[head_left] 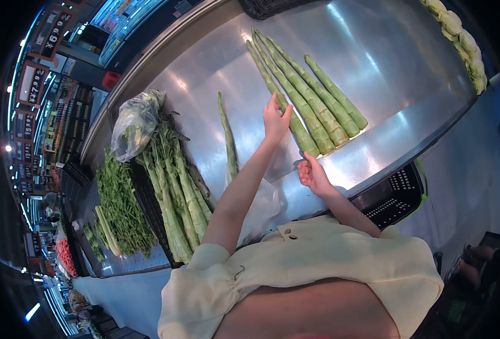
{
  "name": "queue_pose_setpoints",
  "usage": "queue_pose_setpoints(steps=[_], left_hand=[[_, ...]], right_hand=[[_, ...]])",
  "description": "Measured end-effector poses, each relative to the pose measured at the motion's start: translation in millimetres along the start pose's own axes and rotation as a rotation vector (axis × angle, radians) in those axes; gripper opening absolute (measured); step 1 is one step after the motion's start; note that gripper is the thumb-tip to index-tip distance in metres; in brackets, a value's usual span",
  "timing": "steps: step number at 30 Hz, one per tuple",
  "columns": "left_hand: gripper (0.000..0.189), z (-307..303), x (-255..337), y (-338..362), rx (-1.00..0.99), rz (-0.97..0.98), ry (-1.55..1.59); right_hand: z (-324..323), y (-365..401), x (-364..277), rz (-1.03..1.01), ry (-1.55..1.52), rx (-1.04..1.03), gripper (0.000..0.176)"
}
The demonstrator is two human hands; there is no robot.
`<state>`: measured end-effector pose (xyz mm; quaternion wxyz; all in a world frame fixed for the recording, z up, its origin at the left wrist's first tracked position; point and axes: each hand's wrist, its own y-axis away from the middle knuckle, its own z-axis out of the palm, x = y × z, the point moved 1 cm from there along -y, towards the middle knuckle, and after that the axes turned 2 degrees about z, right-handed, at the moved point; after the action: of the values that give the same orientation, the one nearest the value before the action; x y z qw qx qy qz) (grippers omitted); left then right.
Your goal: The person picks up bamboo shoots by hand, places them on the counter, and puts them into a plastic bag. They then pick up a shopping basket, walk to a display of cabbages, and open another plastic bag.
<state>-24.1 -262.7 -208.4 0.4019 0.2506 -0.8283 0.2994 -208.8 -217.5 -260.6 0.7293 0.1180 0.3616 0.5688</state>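
Several long green celtuce stalks (323, 114) lie side by side on the metal counter, thick cut ends toward me. My left hand (276, 120) is at the leftmost celtuce stalk (300, 134), its thumb and forefinger on either side of the stem. Close to the cut end of that same stalk is my right hand (314, 175), fingers curled in and thumb pointing up at the end. Nothing shows inside the right hand. A thinner celtuce stalk (227, 133) lies apart, left of my left forearm, its lower end near clear plastic.
Leafy celtuce (171, 198), partly under a plastic bag (137, 124), lies at left beside a black crate edge. Farther left are green leafy bunches (120, 203). A black basket (394, 195) sits below the counter's right front edge. Pale cabbages (459, 37) line the far right.
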Motion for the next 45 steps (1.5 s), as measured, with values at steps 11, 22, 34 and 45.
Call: queue_pose_setpoints(steps=[11, 22, 34, 45], left_hand=[[0.068, -3, 4, -1, -0.074, -0.028, -0.088], [0.051, -22, -15, 10, -0.181, 0.005, 0.102], [0.034, -177, -29, 97, -0.13, -0.279, -0.601], [0.046, -178, -31, 134, -0.144, -0.326, -0.733]], right_hand=[[1, 9, -2, -0.229, 0.229, 0.177, 0.047], [1, 6, 0, -0.243, 0.268, 0.199, 0.049], [16, 18, -4, -0.193, 0.522, 0.169, 0.055], [25, 20, 18, -0.727, 1.091, -0.083, 0.028]])
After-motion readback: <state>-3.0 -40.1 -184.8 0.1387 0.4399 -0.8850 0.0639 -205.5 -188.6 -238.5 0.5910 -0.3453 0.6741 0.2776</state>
